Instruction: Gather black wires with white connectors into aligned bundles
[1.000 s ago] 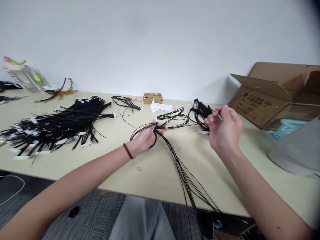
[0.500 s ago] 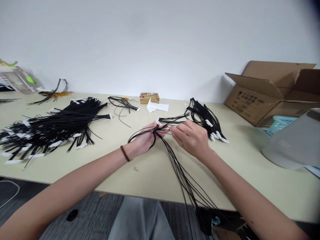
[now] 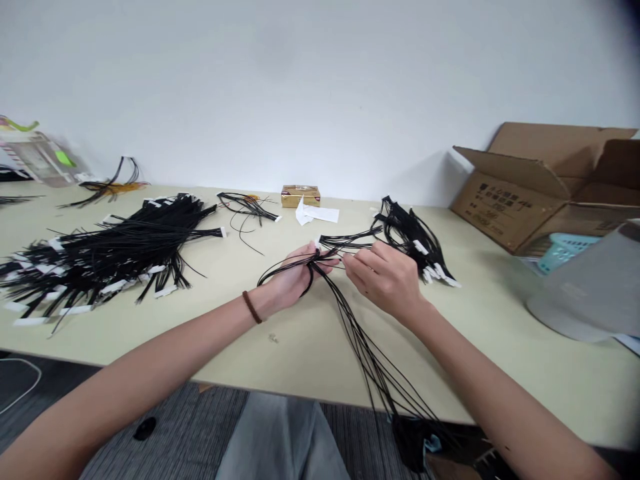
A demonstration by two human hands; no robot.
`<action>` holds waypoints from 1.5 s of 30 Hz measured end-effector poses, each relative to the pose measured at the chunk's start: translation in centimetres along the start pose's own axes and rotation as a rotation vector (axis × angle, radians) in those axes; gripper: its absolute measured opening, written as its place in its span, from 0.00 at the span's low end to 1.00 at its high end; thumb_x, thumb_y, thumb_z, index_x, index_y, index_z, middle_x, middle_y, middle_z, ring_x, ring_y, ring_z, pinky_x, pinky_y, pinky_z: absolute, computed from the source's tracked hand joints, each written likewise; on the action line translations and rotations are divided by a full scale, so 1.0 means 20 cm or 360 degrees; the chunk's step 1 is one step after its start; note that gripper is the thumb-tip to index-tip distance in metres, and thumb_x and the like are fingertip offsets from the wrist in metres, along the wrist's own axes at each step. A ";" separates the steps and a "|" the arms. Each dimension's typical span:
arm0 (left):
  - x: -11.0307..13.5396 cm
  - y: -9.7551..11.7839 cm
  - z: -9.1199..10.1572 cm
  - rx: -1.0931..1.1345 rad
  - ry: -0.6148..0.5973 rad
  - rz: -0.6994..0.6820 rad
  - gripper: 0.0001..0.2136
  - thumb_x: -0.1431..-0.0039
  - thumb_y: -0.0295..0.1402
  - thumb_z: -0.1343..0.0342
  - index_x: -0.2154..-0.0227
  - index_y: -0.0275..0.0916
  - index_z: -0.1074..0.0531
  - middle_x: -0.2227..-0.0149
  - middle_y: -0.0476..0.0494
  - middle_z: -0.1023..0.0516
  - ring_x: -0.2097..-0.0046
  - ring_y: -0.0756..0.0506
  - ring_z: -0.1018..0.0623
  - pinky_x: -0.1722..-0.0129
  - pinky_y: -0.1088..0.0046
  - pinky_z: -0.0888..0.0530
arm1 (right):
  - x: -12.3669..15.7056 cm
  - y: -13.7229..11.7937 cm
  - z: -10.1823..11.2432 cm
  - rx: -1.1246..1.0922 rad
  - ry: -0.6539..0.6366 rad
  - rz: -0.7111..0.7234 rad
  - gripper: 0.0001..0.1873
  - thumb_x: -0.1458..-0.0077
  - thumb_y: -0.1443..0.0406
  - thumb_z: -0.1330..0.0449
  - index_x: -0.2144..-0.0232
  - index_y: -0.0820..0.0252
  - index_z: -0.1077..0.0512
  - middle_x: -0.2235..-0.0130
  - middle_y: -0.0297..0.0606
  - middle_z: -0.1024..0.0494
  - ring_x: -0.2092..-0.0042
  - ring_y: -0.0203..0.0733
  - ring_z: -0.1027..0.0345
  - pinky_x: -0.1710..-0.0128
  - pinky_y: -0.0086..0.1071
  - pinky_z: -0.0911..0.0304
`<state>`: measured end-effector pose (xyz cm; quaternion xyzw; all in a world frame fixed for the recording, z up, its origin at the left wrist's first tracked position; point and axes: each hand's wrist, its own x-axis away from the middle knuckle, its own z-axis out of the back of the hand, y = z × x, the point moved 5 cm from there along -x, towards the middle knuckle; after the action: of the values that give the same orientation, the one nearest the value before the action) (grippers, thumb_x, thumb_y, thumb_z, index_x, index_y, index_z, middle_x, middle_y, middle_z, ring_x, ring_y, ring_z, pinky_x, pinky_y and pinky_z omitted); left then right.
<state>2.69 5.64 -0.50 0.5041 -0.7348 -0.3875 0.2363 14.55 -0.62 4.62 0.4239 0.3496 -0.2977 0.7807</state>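
My left hand [image 3: 293, 279] is closed around a bundle of thin black wires [image 3: 353, 319] with a white connector [image 3: 317, 243] at its top. Some strands loop back over the wrist side, and others trail down past the table's front edge. My right hand [image 3: 384, 272] is pinched just right of the left fingers, with fine black wire ends at its fingertips. Exactly which strand it grips is too small to tell. Behind the right hand lies a bundle of black cables [image 3: 414, 237] with white ends.
A large heap of black cables [image 3: 145, 233] with white connectors covers the table's left. Smaller wire bunches [image 3: 249, 205] lie farther back. A tissue box [image 3: 301, 196] stands by the wall. On the right are an open cardboard box [image 3: 510, 203], a turquoise basket [image 3: 565, 251] and a grey bin [image 3: 590, 287].
Both hands keep nearly the same pose on the wires. The whole view has shifted very slightly, and the right fingertips show only a tiny movement.
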 end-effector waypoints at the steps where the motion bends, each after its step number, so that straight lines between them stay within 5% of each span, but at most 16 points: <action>1: 0.00 0.00 0.00 -0.0005 -0.0003 -0.0005 0.07 0.45 0.32 0.48 0.76 0.34 0.32 0.76 0.48 0.29 0.72 0.51 0.28 0.66 0.73 0.35 | 0.00 0.00 0.00 0.0006 0.0000 0.0002 0.08 0.47 0.69 0.45 0.77 0.57 0.34 0.79 0.29 0.38 0.73 0.33 0.52 0.75 0.28 0.56; 19: 0.01 0.01 -0.01 -0.0101 -0.0034 -0.0061 0.11 0.41 0.30 0.55 0.74 0.34 0.30 0.74 0.46 0.26 0.70 0.50 0.29 0.63 0.72 0.34 | 0.02 -0.02 -0.01 -0.0019 -0.0028 0.0069 0.05 0.45 0.69 0.46 0.71 0.57 0.33 0.78 0.30 0.38 0.73 0.33 0.51 0.74 0.30 0.54; 33: 0.00 0.00 0.02 -0.0159 -0.0045 -0.0109 0.08 0.46 0.34 0.48 0.74 0.34 0.32 0.74 0.46 0.26 0.71 0.50 0.28 0.66 0.73 0.34 | 0.00 -0.01 0.01 0.0031 0.0035 0.0031 0.06 0.48 0.70 0.45 0.76 0.58 0.34 0.80 0.29 0.37 0.75 0.33 0.51 0.75 0.29 0.55; 45: 0.03 -0.02 -0.02 -0.0261 -0.0233 -0.0056 0.08 0.46 0.35 0.47 0.74 0.36 0.33 0.72 0.49 0.30 0.69 0.52 0.29 0.64 0.73 0.34 | 0.03 -0.03 0.00 -0.0035 0.0172 0.0019 0.09 0.50 0.71 0.41 0.65 0.56 0.32 0.75 0.29 0.31 0.73 0.33 0.51 0.75 0.29 0.53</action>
<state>2.99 4.88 -0.57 0.4662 -0.7070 -0.4863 0.2155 14.45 -0.98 3.81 0.4330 0.3920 -0.2658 0.7670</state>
